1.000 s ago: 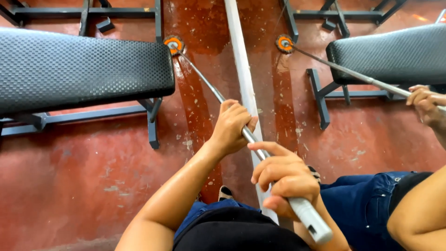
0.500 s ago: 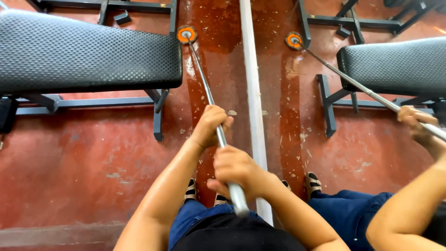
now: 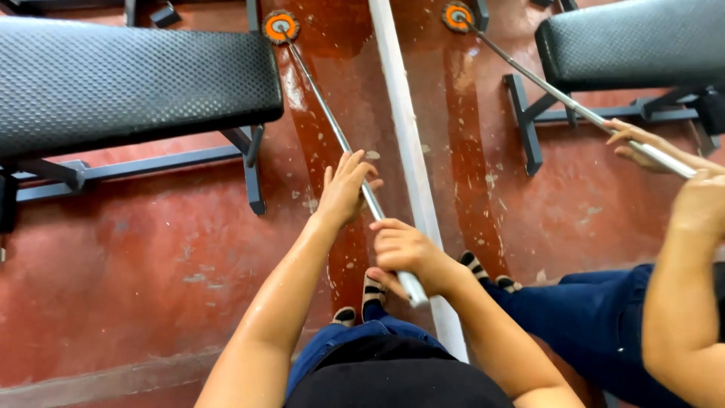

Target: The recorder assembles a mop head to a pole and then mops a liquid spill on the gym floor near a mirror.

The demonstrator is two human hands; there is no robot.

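Left fingers: the left hand (image 3: 346,189) lies against the thin steel bar (image 3: 332,125) partway along its length, fingers (image 3: 355,162) stretched and only loosely curled, more resting on the shaft than clamped round it.
Right fingers: the right hand (image 3: 404,253) is curled tight around the near end of the same bar, fingers (image 3: 389,245) together, with the bar's tip poking out just below the fist.
Bar: it runs slantwise from the hands down to the floor, where its far end carries a small orange disc (image 3: 281,26) that sits on the red floor (image 3: 151,249) beside the padded black bench (image 3: 128,83).
Around it: a pale pipe (image 3: 400,128) lies along the floor just to the right of the bar; striped shoes (image 3: 370,291) show below the hands.
Neighbour: another person's hand (image 3: 642,143) grips a second bar (image 3: 559,94) with its own orange disc (image 3: 458,15), near another bench (image 3: 642,41).
Floor: dark wet streaks run beside the pipe.
Risk, slip at the tip: judged from the wet floor, the disc end could skid sideways, since only one hand truly grips.
Risk, loose left hand: with fingers that open, the shaft might roll or drop out of it and strike the shoes or the pipe.
Risk, crowding: the two bars stand near each other, so a wide swing could reach the neighbour.
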